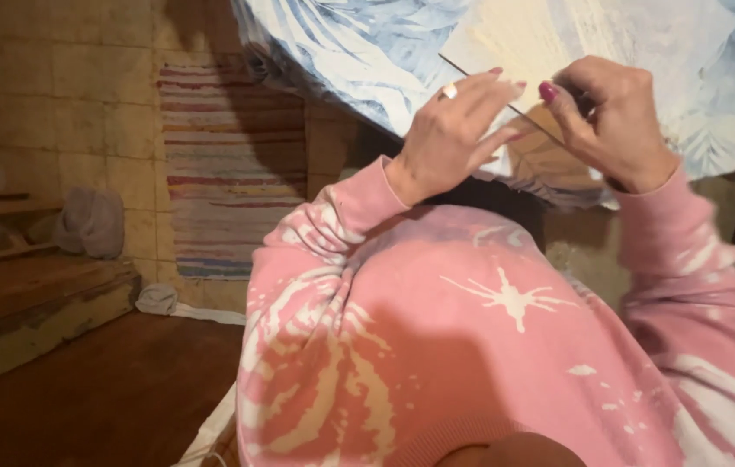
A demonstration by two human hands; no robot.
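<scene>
Needle (493,93), thin and dark, runs slantwise between your two hands above the near edge of the worktop (713,104). Your right hand (614,121) has its fingers pinched together on the needle's lower end; your left hand (454,134) has its fingers spread, the tips touching the shaft. Beneath lies a blue-and-white leaf-print cloth (359,52) covering the worktop. Your pink patterned sweatshirt (471,346) fills the foreground. A striped rug (229,173) lies well apart on the floor.
</scene>
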